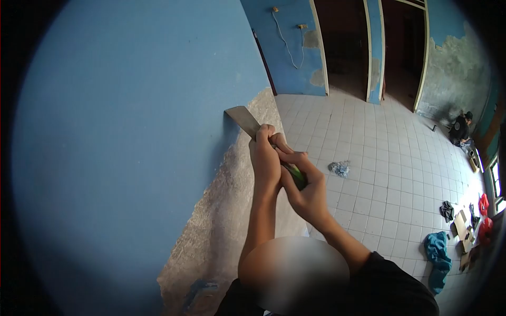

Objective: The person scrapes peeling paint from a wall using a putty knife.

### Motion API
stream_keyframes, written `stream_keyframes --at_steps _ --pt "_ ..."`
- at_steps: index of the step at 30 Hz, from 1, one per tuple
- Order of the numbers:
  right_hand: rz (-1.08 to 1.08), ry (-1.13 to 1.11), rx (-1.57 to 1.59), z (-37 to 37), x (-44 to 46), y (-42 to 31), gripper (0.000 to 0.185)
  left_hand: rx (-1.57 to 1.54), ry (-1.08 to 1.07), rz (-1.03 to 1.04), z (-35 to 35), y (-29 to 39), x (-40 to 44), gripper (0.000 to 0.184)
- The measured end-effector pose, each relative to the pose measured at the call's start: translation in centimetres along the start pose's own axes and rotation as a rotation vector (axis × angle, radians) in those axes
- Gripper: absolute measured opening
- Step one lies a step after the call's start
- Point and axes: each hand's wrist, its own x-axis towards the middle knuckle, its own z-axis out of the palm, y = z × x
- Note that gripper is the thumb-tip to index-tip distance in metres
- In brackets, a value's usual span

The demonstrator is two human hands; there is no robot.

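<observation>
A scraper with a flat metal blade (pixel 243 120) has its wide edge at the blue painted wall (pixel 121 131), just above a bare patch of rough plaster (pixel 221 195). My left hand (pixel 266 158) is closed around the scraper near the base of the blade. Behind it, my right hand (pixel 305 184) wraps round the green and black handle (pixel 296 176). The two hands touch each other. Whether the blade presses on the wall or is slightly off it cannot be made out.
A small pile of debris (pixel 339 168) lies on the tiled floor (pixel 363 142). A person (pixel 460 129) sits by the far right wall. Blue cloth (pixel 437 258), cardboard (pixel 461 229) and red bags (pixel 485 230) lie at the lower right. Doorways stand at the back.
</observation>
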Motion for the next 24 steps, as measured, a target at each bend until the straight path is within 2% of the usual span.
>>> stream_keyframes --at_steps 1,3,5,6,8,9,10,15,17,19,20,21,23,24 --pt "-0.005 -0.029 -0.029 -1.0 0.3 -0.3 0.027 0.006 -0.008 0.005 0.5 -0.3 -0.5 0.030" --pt "0.022 -0.063 -0.065 -2.5 -1.7 -0.6 0.026 0.110 0.159 0.037 0.3 -1.9 -2.7 0.032" --pt "0.061 -0.126 -0.135 -3.6 -5.0 0.3 0.027 0.121 0.463 0.117 -0.7 -5.8 -4.7 0.033" --pt "0.086 -0.142 -0.122 -3.4 -5.6 0.2 0.026 0.119 0.461 0.124 -1.1 -5.2 -4.6 0.033" --pt "0.130 -0.155 -0.104 -2.3 -4.7 0.3 0.024 0.082 0.266 -0.043 -2.1 -3.5 -5.0 0.033" --pt "0.158 -0.147 -0.097 -1.4 -3.4 0.9 0.024 0.093 0.277 -0.059 -1.9 -3.1 -5.0 0.033" --pt "0.110 -0.098 0.049 -1.6 -2.9 1.7 0.023 0.098 0.255 -0.038 -1.3 -2.7 -4.3 0.032" --pt "0.108 -0.157 -0.014 -3.2 -3.3 1.2 0.027 0.004 0.229 0.035 -0.2 -3.1 -4.6 0.031" --pt "0.012 -0.188 -0.093 -3.9 -5.6 1.1 0.031 0.046 0.288 0.025 -0.8 -4.0 -6.6 0.031" --pt "-0.016 -0.165 -0.096 -3.1 -5.9 1.7 0.032 0.051 0.202 -0.005 -1.9 -4.7 -7.4 0.029" --pt "0.006 -0.159 -0.083 -2.0 -4.9 2.1 0.028 0.187 0.461 0.132 -3.6 -6.4 -4.9 0.030" --pt "0.036 -0.156 -0.075 -1.2 -3.9 2.3 0.024 0.161 0.332 0.079 -3.3 -4.5 -3.2 0.030" --pt "0.062 -0.095 0.048 -0.5 -0.3 2.1 0.028 0.083 0.108 0.013 -1.0 -0.8 -0.7 0.031" --pt "0.018 -0.047 0.019 -0.9 0.7 1.9 0.026 0.070 0.133 -0.002 0.7 -0.3 -0.1 0.031"
